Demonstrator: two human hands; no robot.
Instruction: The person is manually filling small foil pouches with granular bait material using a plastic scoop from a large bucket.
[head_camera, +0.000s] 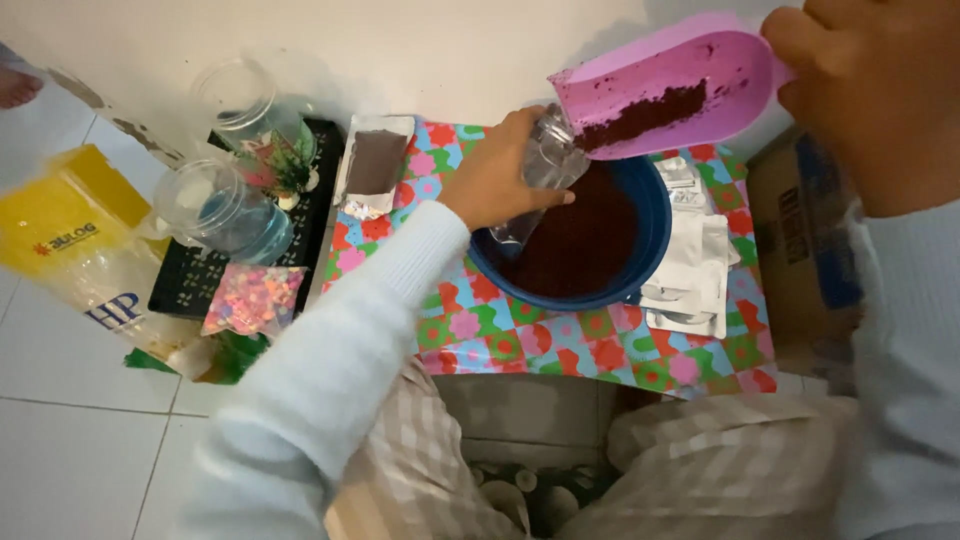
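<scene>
My left hand (497, 172) grips a small clear jar (545, 168), tilted over a blue bowl (652, 240) filled with dark reddish-brown soil. My right hand (872, 95) holds a pink scoop (672, 80) at the upper right, raised above the bowl's far rim, with a little of the same dark soil inside it. The scoop's open lip is next to the jar's mouth. The bowl stands on a colourful flower-patterned mat (480, 325).
A black tray (190, 285) on the left carries two clear jars (222, 208), one with small plants. A bag of coloured bits (252, 298), a yellow plastic bag (60, 230), silver pouches (695, 275) and a cardboard box (800, 250) surround the mat. White tiled floor below.
</scene>
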